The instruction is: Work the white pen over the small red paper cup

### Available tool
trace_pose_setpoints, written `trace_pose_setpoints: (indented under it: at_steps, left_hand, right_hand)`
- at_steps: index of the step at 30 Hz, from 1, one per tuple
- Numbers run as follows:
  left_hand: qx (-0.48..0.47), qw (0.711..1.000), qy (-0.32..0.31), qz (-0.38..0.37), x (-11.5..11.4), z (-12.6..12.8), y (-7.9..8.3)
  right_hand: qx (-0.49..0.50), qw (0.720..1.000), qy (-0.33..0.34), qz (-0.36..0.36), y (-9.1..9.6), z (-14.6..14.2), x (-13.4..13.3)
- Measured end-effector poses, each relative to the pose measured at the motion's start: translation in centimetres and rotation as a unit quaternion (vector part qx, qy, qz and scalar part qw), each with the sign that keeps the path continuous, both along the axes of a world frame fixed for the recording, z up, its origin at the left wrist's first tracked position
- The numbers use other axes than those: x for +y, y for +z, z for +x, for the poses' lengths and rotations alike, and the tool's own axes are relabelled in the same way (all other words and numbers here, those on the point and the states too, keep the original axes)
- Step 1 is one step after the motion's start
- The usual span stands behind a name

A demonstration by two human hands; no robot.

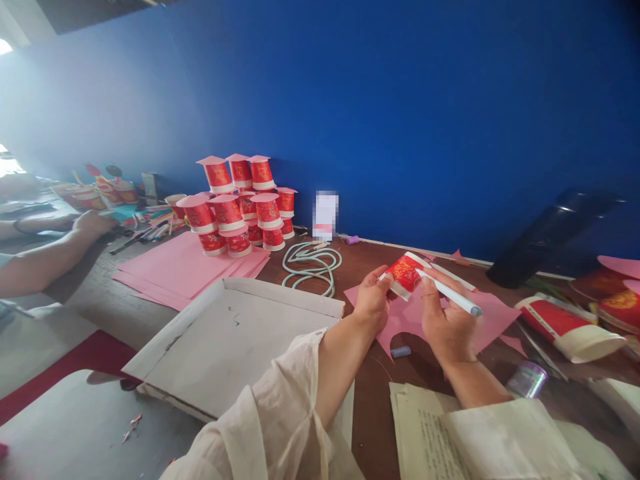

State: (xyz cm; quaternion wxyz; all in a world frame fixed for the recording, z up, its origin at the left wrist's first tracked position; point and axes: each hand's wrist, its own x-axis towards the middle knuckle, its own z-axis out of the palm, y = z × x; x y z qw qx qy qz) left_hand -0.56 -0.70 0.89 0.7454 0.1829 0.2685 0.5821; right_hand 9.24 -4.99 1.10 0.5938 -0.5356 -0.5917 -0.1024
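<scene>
My left hand [373,300] grips a red paper cup [403,272] with gold patterns and white bands, tilted on its side above the table. In my right hand [450,327] is a white marker [453,293], its tip up against or very near the cup's side. Cut pink paper [493,317] lies beneath both hands. A small purple-grey marker cap [401,351] rests on the table just below that paper.
Stacked red cups with pink paper tops [227,213] stand at the back left, by pink sheets [160,267]. A white box lid [240,340], coiled cable [313,267], dark bottle [540,240] and lying cup [565,327] surround the work. Another person's arm [50,250] reaches in at left.
</scene>
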Motion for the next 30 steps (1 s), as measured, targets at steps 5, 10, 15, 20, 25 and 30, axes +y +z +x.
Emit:
trace_pose_setpoints:
  at_steps: [5, 10, 15, 20, 25, 30]
  left_hand:
    - [-0.001, 1.0, 0.006, -0.008, 0.03, 0.07, -0.05]
    - [-0.008, 1.0, 0.009, -0.007, 0.11, 0.13, -0.26]
    - [-0.035, 0.999, 0.003, -0.033, 0.35, -0.05, -0.49]
    - [-0.06, 0.997, -0.01, -0.046, 0.53, -0.2, -0.74]
    - [-0.058, 0.998, -0.014, -0.036, 0.43, -0.1, -0.64]
    - [-0.046, 0.998, -0.011, -0.04, 0.24, -0.1, -0.37]
  right_hand:
    - [-0.017, 0.999, -0.033, 0.01, 0.2, 0.01, -0.06]
    - [-0.01, 0.999, -0.024, 0.024, 0.35, 0.11, -0.14]
    - [0.017, 0.999, -0.028, -0.006, 0.35, 0.11, -0.22]
    - [0.03, 0.997, -0.05, -0.041, 0.24, 0.22, -0.24]
    - [0.018, 0.999, -0.021, -0.021, 0.16, 0.16, -0.23]
    - [0.019, 1.0, -0.012, -0.018, -0.02, 0.3, -0.11]
